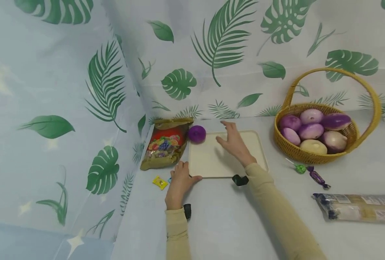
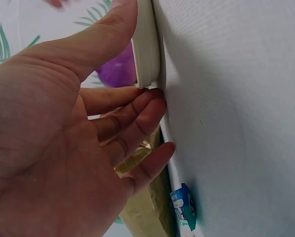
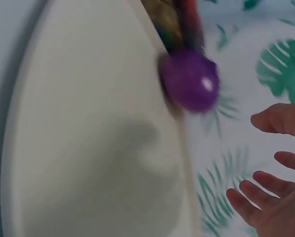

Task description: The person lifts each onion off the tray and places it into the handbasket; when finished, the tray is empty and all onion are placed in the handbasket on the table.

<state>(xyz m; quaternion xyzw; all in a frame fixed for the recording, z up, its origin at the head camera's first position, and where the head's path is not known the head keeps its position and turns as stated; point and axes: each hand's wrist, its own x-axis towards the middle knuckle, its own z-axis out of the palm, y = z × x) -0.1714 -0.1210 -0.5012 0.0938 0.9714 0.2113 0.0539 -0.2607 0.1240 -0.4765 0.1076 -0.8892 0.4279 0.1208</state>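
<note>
A cream rectangular tray (image 1: 212, 159) lies flat on the table. My left hand (image 1: 179, 184) is at its near-left corner, thumb along the near edge and fingers by the left side; in the left wrist view the fingertips (image 2: 154, 96) touch or nearly touch the tray's corner (image 2: 146, 74), loosely bent. Over the tray's right half my right hand (image 1: 234, 144) hovers with spread fingers, holding nothing. A shiny purple round object (image 1: 197, 134) sits at the tray's far-left corner, also seen in the right wrist view; its kind is unclear.
Left of the tray lies a gold-and-red fruit-print bag (image 1: 166, 142), with a yellow wrapped candy (image 1: 160, 182) and a blue packet (image 2: 183, 205) before it. At right stand a wicker basket (image 1: 298, 153) of onions and an eggplant, a green lollipop (image 1: 300, 168), a purple candy (image 1: 317, 177) and a long package (image 1: 358, 207).
</note>
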